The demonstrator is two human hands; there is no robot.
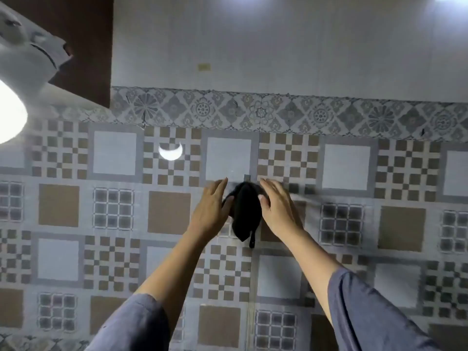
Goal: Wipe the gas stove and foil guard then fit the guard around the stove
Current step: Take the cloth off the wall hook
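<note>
Head view: black cloth (244,214) hanging long-way down between left hand (211,211) and right hand (278,211), equally near, fingers (272,188) straight, touching its sides.

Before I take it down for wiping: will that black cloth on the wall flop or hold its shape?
Probably floppy: the black cloth hangs in soft, bunched folds. Likely light, since what looks like a small wall hook seems to carry it. Its dangling loop may swing.
</note>
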